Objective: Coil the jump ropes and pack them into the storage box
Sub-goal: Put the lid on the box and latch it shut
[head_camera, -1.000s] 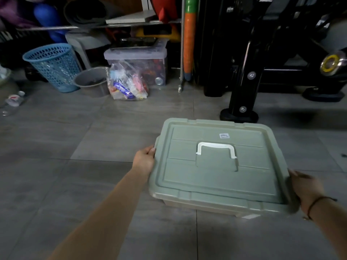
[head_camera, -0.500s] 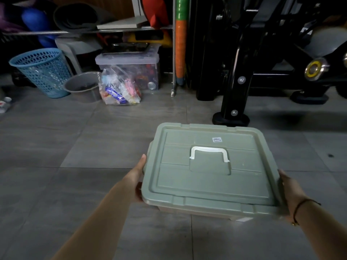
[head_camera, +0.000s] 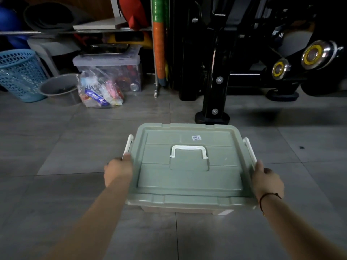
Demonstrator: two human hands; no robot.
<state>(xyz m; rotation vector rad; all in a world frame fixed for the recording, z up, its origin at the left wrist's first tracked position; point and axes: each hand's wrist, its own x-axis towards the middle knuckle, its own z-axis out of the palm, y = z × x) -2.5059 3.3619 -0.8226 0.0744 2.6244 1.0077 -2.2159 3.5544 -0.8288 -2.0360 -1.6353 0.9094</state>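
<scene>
My left hand [head_camera: 118, 171] and right hand [head_camera: 267, 180] grip the lidded storage box [head_camera: 187, 182] between them, fingertips hidden under its rim.

The left forearm [head_camera: 93, 218] and right forearm [head_camera: 308, 226] are bare, as are the left hand [head_camera: 118, 172] and the right hand [head_camera: 267, 182]. A thin dark cord bracelet [head_camera: 270, 194] rings the right wrist, just behind that hand. Its strand is very fine, and the weave is too small to make out. At the bracelet's lower end hangs a tiny gold-coloured bead [head_camera: 263, 214].
</scene>
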